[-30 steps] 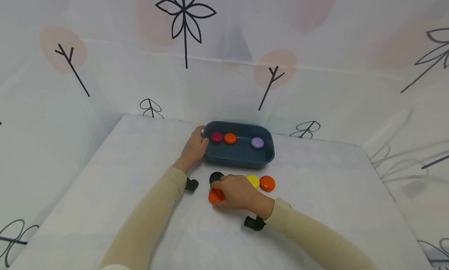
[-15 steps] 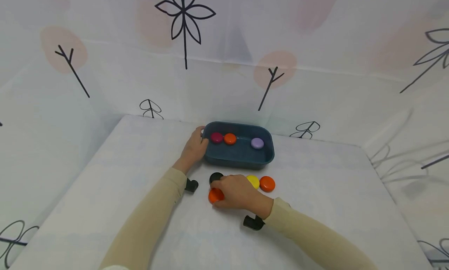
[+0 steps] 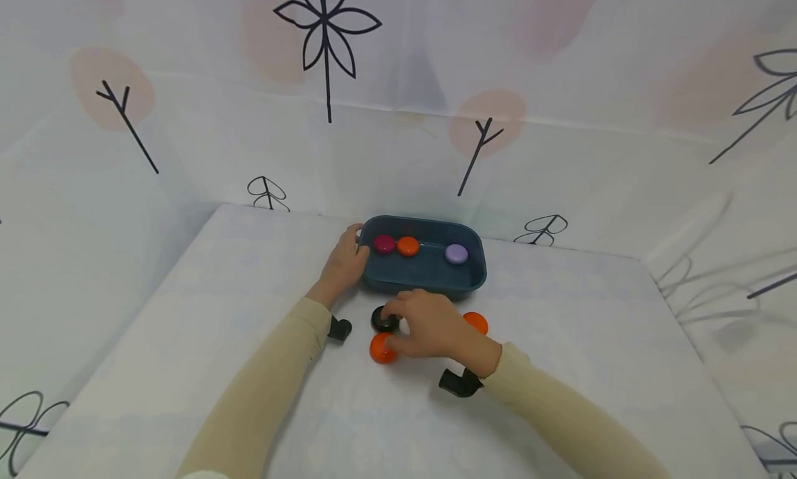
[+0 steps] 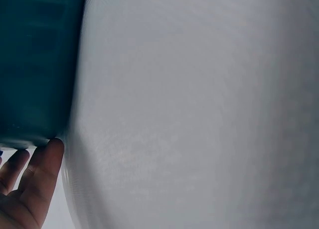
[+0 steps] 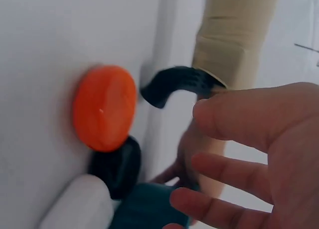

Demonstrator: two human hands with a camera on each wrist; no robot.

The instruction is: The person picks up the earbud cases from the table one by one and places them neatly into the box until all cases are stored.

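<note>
My left hand (image 3: 342, 261) holds the left end of a dark blue rectangular bin (image 3: 423, 282); its fingers (image 4: 42, 176) touch the bin's wall in the left wrist view. In the bin lie a dark red disc (image 3: 385, 244), an orange disc (image 3: 407, 246) and a lilac disc (image 3: 456, 254). My right hand (image 3: 432, 327) is over the discs in front of the bin, fingers spread and holding nothing. Its fingertips overlap a glossy black disc (image 3: 381, 320) and a rounded orange disc (image 3: 381, 349). Beside the black one shows a white disc (image 5: 82, 206), mostly hidden in the head view.
Another orange disc (image 3: 476, 322) lies right of my right hand, partly covered by it. Black curved pieces (image 3: 459, 383) sit at both wrists. A white cloth (image 3: 349, 423) covers the table, and a patterned cloth wall (image 3: 398, 154) rises behind the bin.
My right hand has let go of the near orange disc and moved slightly up and right. It now hides the yellow disc. The left hand and the bin have stayed put.
</note>
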